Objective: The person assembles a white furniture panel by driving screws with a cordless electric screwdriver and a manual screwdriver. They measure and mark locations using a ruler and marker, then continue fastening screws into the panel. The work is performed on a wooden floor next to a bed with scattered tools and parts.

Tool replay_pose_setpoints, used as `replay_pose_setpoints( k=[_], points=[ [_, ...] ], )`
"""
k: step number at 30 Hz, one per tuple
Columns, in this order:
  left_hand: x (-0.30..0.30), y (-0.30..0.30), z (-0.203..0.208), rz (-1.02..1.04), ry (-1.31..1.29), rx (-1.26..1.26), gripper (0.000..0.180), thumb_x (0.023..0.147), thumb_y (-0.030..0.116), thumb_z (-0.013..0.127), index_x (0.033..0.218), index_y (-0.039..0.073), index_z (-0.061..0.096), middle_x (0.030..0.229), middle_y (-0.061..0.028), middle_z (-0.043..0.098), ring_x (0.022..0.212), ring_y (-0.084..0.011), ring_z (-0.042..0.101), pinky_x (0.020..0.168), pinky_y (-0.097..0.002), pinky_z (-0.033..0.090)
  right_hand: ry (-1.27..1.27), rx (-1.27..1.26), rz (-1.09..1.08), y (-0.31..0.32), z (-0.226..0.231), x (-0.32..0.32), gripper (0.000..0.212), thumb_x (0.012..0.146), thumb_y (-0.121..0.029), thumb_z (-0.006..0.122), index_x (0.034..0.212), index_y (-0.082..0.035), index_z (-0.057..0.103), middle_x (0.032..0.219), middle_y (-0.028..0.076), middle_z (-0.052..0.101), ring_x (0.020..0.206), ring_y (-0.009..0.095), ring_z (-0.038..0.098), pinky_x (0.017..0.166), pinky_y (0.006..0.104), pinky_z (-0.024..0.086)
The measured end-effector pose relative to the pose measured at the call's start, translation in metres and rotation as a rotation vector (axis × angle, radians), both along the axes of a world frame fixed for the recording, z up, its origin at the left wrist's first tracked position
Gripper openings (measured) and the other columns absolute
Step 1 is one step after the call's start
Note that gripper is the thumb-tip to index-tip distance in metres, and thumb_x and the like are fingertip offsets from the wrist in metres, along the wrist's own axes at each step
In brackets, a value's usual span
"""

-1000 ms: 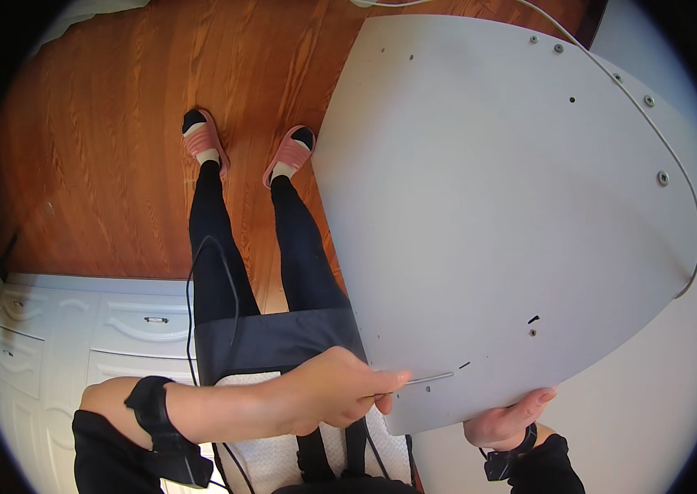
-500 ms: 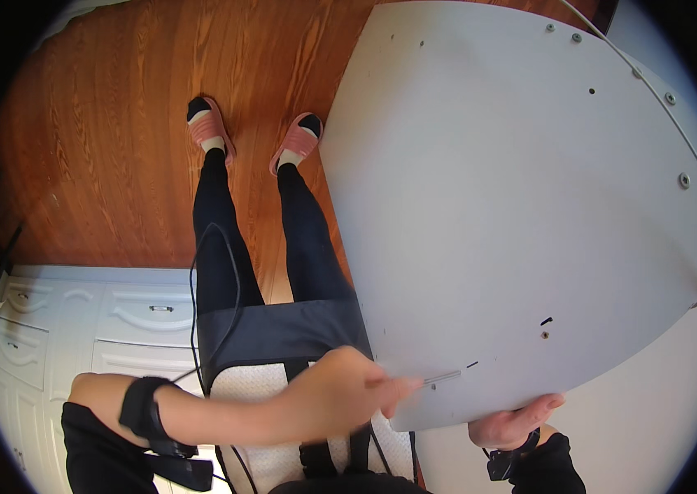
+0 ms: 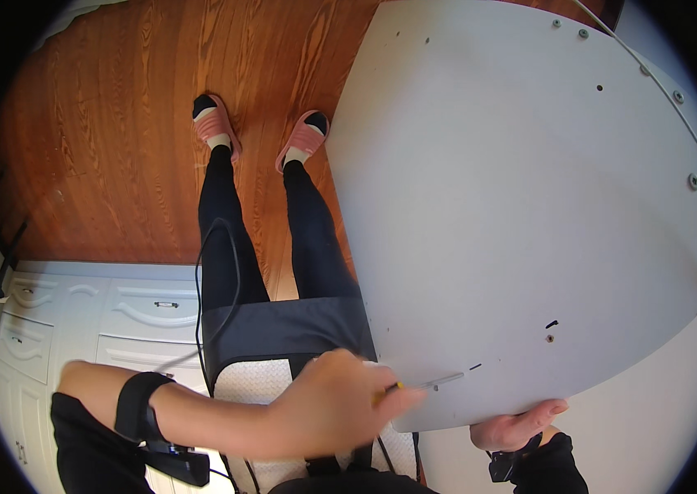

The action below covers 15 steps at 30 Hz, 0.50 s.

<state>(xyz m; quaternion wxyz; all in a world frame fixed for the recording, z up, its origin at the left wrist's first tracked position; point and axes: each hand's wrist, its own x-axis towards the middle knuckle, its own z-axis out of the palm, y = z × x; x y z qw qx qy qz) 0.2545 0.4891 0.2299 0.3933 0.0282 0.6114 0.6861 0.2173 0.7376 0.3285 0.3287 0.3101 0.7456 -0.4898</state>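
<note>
My left hand [image 3: 336,403] is closed around a screwdriver [image 3: 449,379], of which a bit of yellow handle and the thin metal shaft show. The shaft points right, low over the near left corner of a large pale grey panel [image 3: 513,181], beside a small hole. Whether its tip touches the panel I cannot tell. At the panel's near edge, my right hand [image 3: 517,426] grips the rim with the thumb on top; its other fingers are mostly hidden. A small black screw-like piece [image 3: 552,323] lies next to a brass-coloured hole [image 3: 550,338], and a thin dark piece [image 3: 475,366] lies nearer the shaft.
Several round fasteners [image 3: 693,181] and a thin grey cable [image 3: 668,95] run along the panel's far right side. White cabinets [image 3: 151,309] stand at the left, beyond my left arm. A black cable [image 3: 237,263] loops over my legs above the wooden floor [image 3: 126,148].
My left hand has turned slightly, so the yellow of the handle now shows. The screwdriver stays at the same spot. My right hand keeps its place on the rim, and the whole view has shifted a little.
</note>
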Motion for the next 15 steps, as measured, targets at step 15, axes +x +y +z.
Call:
replay_pose_setpoints(
  k=[15],
  points=[
    [-0.009, -0.004, 0.014, 0.074, -0.828, 0.253, 0.046, 0.089, 0.039, 0.071, 0.064, 0.003, 0.059, 0.048, 0.0011, 0.032, 0.043, -0.0103, 0.032, 0.041, -0.024, 0.024, 0.218, 0.117, 0.124, 0.002, 0.008, 0.008, 0.07, 0.099, -0.059, 0.029, 0.134, 0.0, 0.042, 0.127, 0.011, 0.052, 0.114, 0.019, 0.051, 0.092, 0.0321, 0.045]
  ],
)
